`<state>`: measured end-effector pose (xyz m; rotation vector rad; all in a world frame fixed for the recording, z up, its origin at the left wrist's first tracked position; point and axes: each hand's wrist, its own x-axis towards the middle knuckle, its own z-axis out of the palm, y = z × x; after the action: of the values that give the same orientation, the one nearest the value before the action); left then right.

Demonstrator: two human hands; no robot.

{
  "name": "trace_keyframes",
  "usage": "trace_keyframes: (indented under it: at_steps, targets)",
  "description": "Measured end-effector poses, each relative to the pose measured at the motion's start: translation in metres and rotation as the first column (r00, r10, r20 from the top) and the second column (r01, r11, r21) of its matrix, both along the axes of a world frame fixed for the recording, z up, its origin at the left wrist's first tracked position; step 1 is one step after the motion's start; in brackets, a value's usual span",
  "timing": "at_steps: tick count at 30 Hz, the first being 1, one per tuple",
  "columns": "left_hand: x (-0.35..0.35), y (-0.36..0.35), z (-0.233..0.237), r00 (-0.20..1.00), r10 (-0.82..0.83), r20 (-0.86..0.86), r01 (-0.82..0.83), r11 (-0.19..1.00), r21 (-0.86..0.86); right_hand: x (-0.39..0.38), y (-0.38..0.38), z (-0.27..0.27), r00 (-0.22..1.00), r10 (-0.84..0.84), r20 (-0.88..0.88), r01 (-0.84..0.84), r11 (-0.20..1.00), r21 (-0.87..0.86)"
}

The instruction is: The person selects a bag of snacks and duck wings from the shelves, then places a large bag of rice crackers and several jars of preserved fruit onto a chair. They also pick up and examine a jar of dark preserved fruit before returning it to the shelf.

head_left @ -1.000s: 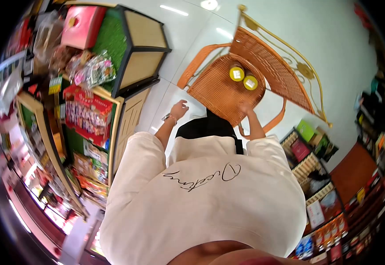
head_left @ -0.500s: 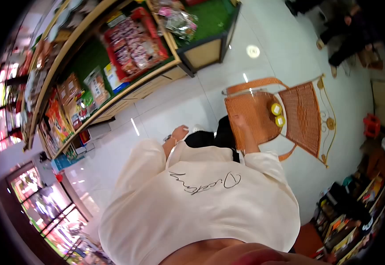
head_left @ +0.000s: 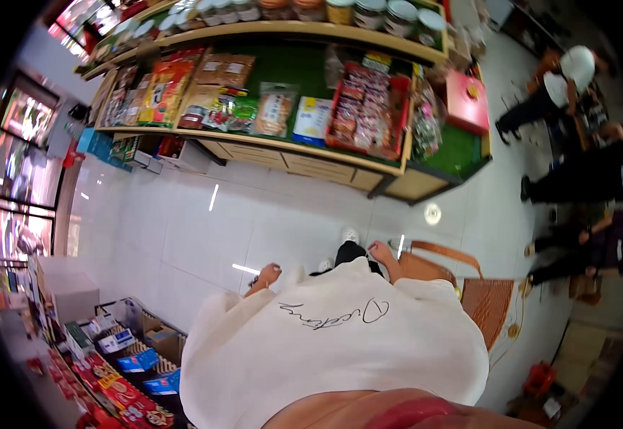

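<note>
My left hand (head_left: 270,273) hangs in front of my body at the left, its fingers loosely curled with nothing visible in them. At the right, my right hand (head_left: 381,252) is also curled and holds nothing that I can see. It is near the orange woven chair (head_left: 426,268), whose lower part is hidden behind my white sleeve. The chair's woven back (head_left: 489,309) shows further right. Ahead stands a display shelf (head_left: 311,159) with a red tray (head_left: 402,118) of small packets, a white-and-blue packet (head_left: 312,120) and several bagged goods.
Lidded jars (head_left: 370,13) line the upper shelf. A pink box (head_left: 467,102) sits at the shelf's right end. Several people (head_left: 580,168) are at the far right. Blue packs (head_left: 138,360) and red boxes (head_left: 115,382) lie on a stand at the lower left. Pale floor tiles (head_left: 190,222) lie between.
My view has turned to the right, bringing the shelf across the front. The chair now sits lower and is partly behind my arm; my right hand is no longer over its seat.
</note>
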<state>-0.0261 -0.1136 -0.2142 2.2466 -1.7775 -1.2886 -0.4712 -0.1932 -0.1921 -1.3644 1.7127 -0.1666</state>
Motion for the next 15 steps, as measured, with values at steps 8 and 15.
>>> trace_keyframes:
  at_steps: [8,15]
  targets:
    - [0.048,0.022,-0.018,0.95,0.297,-0.098,-0.274,0.941,0.198,0.055,-0.099,-0.015,0.947,0.299,-0.118,-0.296,0.954,0.04]
    - [0.11,-0.057,-0.01,0.794,0.549,-0.26,-0.505,0.834,0.222,0.154,-0.223,-0.038,0.881,0.472,-0.026,-0.472,0.882,0.016]
